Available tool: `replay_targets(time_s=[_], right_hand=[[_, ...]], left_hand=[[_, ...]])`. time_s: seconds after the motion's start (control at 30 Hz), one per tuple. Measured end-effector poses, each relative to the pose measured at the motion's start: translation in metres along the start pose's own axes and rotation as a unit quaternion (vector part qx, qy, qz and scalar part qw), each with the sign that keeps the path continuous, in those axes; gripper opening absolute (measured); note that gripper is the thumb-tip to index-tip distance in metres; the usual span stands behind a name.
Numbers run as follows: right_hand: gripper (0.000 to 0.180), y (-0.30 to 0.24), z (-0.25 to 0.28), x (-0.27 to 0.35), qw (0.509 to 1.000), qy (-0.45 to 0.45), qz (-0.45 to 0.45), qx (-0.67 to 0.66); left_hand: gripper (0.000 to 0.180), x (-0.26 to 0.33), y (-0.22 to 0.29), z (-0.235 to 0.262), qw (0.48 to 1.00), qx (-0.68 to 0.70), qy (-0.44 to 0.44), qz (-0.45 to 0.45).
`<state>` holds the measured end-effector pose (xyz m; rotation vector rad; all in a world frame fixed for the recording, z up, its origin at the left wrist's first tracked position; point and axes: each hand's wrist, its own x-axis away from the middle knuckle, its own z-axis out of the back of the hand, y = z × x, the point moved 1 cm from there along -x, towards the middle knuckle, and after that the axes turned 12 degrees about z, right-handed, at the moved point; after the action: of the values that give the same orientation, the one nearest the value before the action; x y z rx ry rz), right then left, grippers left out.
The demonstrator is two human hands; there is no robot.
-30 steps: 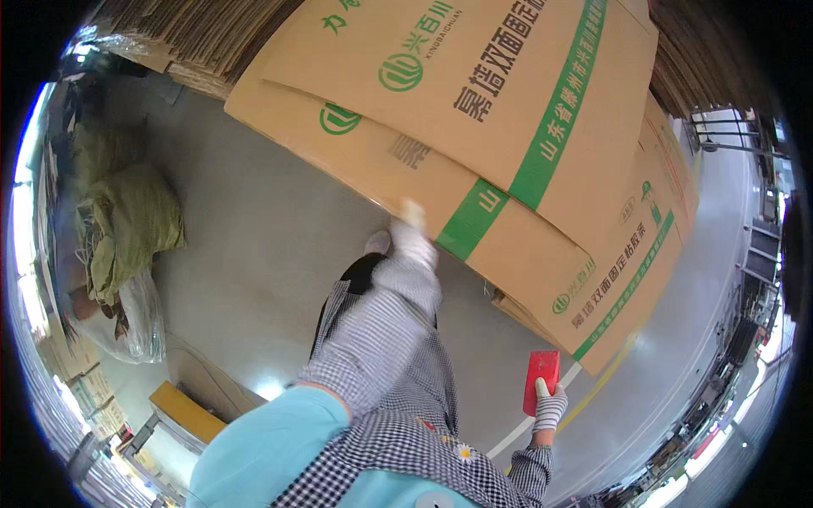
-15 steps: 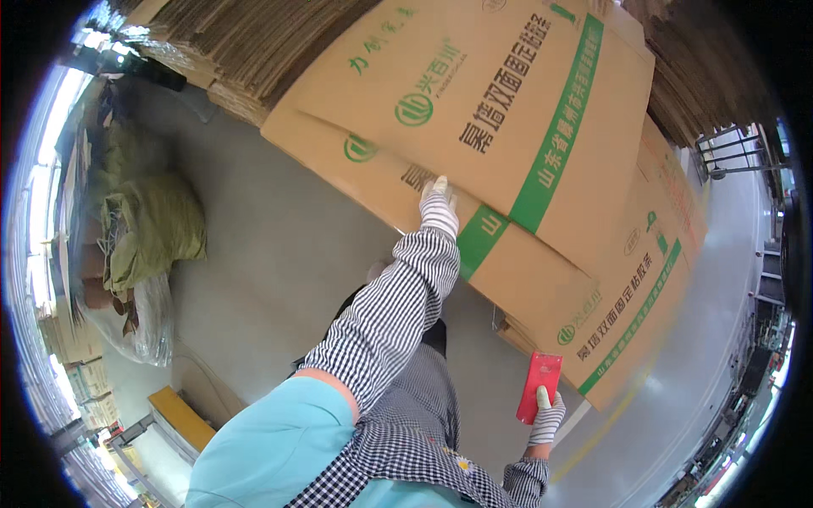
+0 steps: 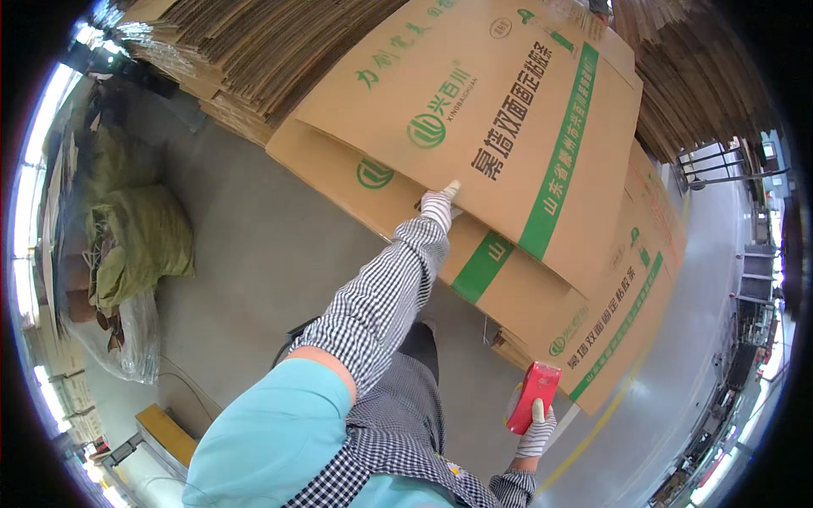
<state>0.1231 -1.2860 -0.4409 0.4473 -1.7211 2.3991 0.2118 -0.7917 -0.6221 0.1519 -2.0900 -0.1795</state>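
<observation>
Grey workshop floor [image 3: 279,254] occupies the centre and left of the view, with a yellow line [image 3: 627,394] running along it on the right. Flattened cardboard is piled in a left stack [image 3: 254,68] and a right stack [image 3: 686,85], both at the far side. Two printed brown carton sheets lie between these stacks and the person. The upper carton sheet [image 3: 508,127], with green and dark print and a green band, overlaps the lower carton sheet [image 3: 533,309], whose near edge and near right corner extend beyond it.

The left hand [image 3: 438,206], in a pale striped glove, is at the near edge of the upper carton sheet. Its grip pinches that edge: one digit rests on top, the others are partly hidden below. The right hand [image 3: 538,432], gloved alike, is closed around a red tape dispenser [image 3: 538,385], thumb laid on the near face. The dispenser is held just beside the near edge of the lower carton sheet, close to its near right corner.

An olive woven sack [image 3: 148,237] and a clear plastic bag [image 3: 140,339] stand on the floor at left. Checked sleeves cover both forearms.
</observation>
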Motion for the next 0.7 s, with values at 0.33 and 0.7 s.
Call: replay_targets(time_s=[0.33, 0.7], right_hand=[[0.040, -0.007, -0.056, 0.012, 0.997, -0.057, 0.050, -0.029], [0.041, -0.022, -0.073, 0.023, 0.996, -0.066, 0.040, -0.037]], left_hand=[[0.050, 0.015, 0.038, 0.109, 0.999, -0.017, -0.021, -0.045], [0.050, -0.008, 0.044, 0.104, 0.999, 0.023, -0.033, -0.016]])
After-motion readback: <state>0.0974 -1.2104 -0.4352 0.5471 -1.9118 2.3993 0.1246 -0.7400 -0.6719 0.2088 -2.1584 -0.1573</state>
